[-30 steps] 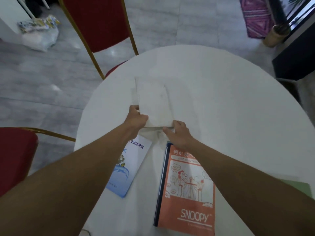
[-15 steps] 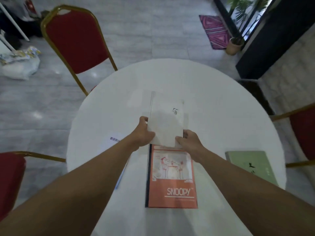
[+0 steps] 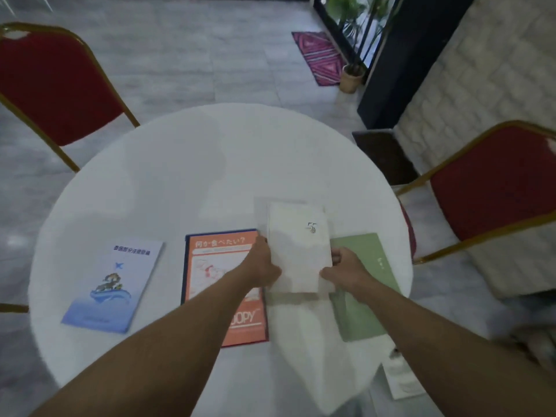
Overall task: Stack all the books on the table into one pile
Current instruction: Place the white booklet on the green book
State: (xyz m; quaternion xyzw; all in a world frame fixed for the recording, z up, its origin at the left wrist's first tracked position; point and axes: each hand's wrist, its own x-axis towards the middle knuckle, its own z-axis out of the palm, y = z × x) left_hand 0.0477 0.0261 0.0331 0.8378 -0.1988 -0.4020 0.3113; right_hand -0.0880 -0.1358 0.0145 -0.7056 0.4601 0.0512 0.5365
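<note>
I hold a white book (image 3: pixel 296 245) with a small "55" mark above the round white table (image 3: pixel 180 182). My left hand (image 3: pixel 264 266) grips its left edge and my right hand (image 3: pixel 346 269) grips its lower right corner. The white book hangs between an orange Snoopy notebook (image 3: pixel 221 257) on its left and a green book (image 3: pixel 365 284) on its right, overlapping the green one's upper left corner. A blue and white booklet (image 3: pixel 115 284) lies flat further left on the table.
Red chairs with gold frames stand at the back left (image 3: pixel 51 82) and at the right (image 3: pixel 496 182). A white paper (image 3: pixel 400 377) lies near the table's front right edge. A pink rug (image 3: pixel 319 55) and a potted plant (image 3: pixel 350 76) are on the floor beyond.
Both hands have carried the white book from the table's middle toward the right, from above the Snoopy notebook to beside the green book. The view has swung right.
</note>
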